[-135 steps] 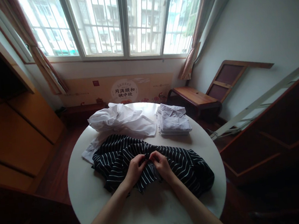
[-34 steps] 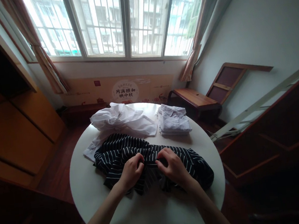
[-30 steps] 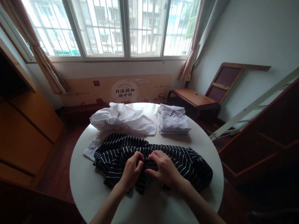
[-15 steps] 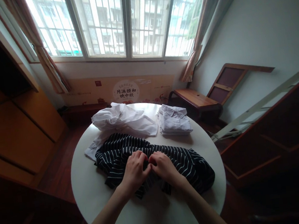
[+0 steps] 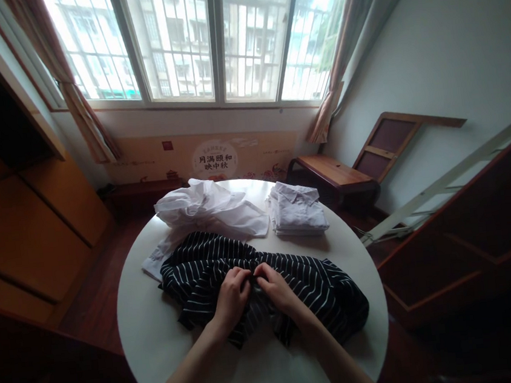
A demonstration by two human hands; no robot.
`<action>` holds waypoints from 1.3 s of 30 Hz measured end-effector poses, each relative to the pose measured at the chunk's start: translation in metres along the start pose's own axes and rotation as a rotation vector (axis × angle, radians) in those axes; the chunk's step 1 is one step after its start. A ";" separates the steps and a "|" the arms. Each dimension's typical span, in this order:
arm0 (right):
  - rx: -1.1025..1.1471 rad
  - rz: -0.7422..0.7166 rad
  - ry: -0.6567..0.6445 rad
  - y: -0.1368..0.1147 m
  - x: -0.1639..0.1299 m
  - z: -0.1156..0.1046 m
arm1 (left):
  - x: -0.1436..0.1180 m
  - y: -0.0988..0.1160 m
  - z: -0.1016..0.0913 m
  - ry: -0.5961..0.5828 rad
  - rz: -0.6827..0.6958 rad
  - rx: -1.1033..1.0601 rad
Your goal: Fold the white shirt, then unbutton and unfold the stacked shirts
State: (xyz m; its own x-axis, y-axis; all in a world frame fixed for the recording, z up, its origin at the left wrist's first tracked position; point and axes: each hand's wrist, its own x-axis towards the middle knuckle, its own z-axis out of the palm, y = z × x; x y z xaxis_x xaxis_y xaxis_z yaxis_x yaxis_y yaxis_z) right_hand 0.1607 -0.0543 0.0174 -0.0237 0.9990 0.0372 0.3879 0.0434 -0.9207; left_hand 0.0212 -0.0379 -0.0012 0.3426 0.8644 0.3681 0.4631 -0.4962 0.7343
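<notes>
A black shirt with white stripes point(image 5: 310, 277) lies bunched across the round white table point(image 5: 148, 349). Over its middle, my left hand point(image 5: 233, 296) pinches the cloth with curled fingers. Close beside it, my right hand point(image 5: 275, 285) grips the same shirt between thumb and fingers, and the two sets of fingertips almost meet. The exact bit of cloth under the fingertips is partly hidden. Behind the striped shirt sits a crumpled white garment point(image 5: 211, 205). To its right is a stack of folded white shirts point(image 5: 297, 208), a collar showing on top.
Beyond the table, a wooden bench point(image 5: 335, 169) stands by the right wall. A pale metal ladder-like frame point(image 5: 421, 201) slants at the right. Orange-brown cabinets point(image 5: 25, 222) line the left, and a barred window point(image 5: 176, 47) with curtains is ahead.
My fingertips have drawn closer to the cloth and now pinch it, with the thumbs no longer touching each other. The white garments stay in place; the view has shifted slightly.
</notes>
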 end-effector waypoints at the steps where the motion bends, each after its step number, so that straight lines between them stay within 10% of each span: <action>1: -0.009 0.015 0.027 0.004 0.001 0.003 | -0.001 -0.002 0.002 0.002 -0.004 -0.024; 13: -0.176 -0.105 0.152 0.005 -0.014 0.016 | -0.006 -0.003 0.005 0.032 -0.013 -0.060; 39: 0.216 -0.070 0.065 0.025 -0.003 0.008 | -0.002 -0.006 0.003 -0.067 -0.001 -0.129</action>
State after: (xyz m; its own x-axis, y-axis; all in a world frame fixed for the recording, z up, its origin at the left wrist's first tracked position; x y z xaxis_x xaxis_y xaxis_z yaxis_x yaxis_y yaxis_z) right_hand 0.1633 -0.0559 -0.0092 0.0181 0.9923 0.1223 0.1807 0.1171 -0.9765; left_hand 0.0207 -0.0371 -0.0081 0.3977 0.8554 0.3319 0.3557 -0.4771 0.8036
